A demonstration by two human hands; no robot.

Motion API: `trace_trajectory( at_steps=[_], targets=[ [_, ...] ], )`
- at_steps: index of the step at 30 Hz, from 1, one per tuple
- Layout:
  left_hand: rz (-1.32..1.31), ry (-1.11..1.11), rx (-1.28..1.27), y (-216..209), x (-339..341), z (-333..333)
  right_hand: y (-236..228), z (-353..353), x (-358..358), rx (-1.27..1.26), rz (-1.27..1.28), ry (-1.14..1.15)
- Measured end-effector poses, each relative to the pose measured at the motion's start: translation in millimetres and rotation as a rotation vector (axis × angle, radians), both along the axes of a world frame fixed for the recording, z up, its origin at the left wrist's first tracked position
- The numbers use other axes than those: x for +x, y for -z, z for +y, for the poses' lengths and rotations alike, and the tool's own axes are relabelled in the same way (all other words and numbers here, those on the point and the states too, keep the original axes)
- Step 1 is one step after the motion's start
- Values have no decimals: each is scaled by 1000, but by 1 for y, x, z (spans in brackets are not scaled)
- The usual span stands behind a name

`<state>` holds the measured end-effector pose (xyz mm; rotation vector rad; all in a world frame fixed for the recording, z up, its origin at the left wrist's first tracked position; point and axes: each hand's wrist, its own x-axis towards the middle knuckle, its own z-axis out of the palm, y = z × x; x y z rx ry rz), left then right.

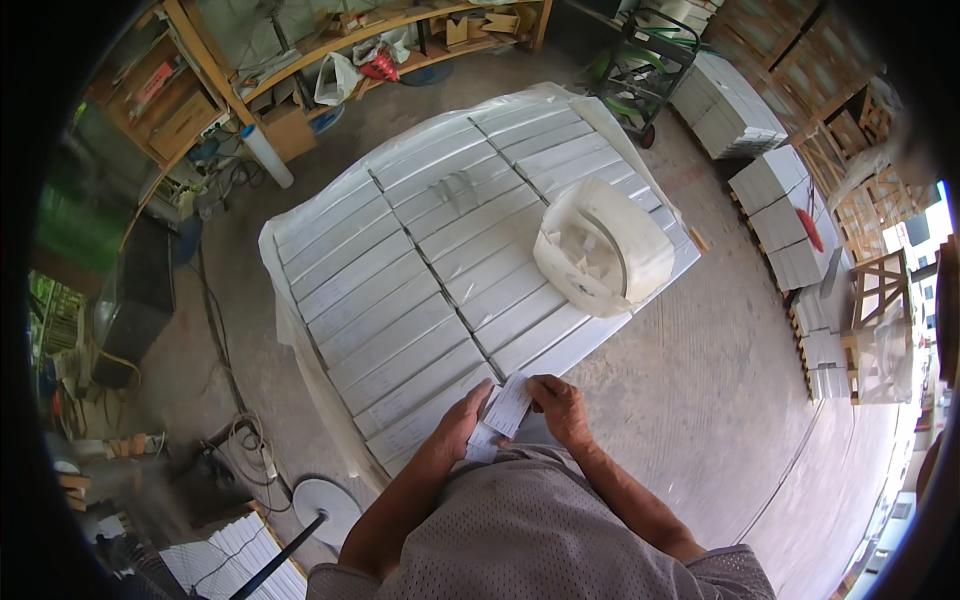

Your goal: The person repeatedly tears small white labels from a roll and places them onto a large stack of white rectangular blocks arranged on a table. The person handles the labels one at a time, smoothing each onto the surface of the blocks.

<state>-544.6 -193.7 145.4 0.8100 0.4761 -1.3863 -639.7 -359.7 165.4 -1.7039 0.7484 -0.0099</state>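
White printed labels (508, 404) are held between my two hands, close to my body at the near edge of a pallet stack. My left hand (466, 420) is closed around their left side, with a lower label (483, 443) hanging below. The fingers of my right hand (560, 408) pinch the upper right edge. Beyond them lies a wide layer of long white cartons (385, 335) in rows, with plastic film around the sides. A cut-open white plastic tub (603, 250) stands on the right part of the cartons, with paper scraps inside.
Wooden shelves (340, 45) with bags and boxes run along the back. A black hand truck (650, 70) stands at the far right. More carton stacks (785, 215) line the right side. Cables (250, 440) and a round disc base (327, 510) with a pole lie at left.
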Motion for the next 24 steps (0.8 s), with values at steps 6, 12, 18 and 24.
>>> trace_trajectory(
  at_steps=[6,12,18,24],
  targets=[
    [-222,18,-94,9,-4,-15,-5,-24,4,-6,41,-96],
    [-226,-55,-68,-9,-6,-56,-15,-71,8,46,24,-178],
    [-400,-66,-26,-5,-12,-100,-13,-114,6,-101,-71,-295],
    [-433,-18,67,-15,-19,-122,-6,-134,2,-165,-143,-296]
  ],
)
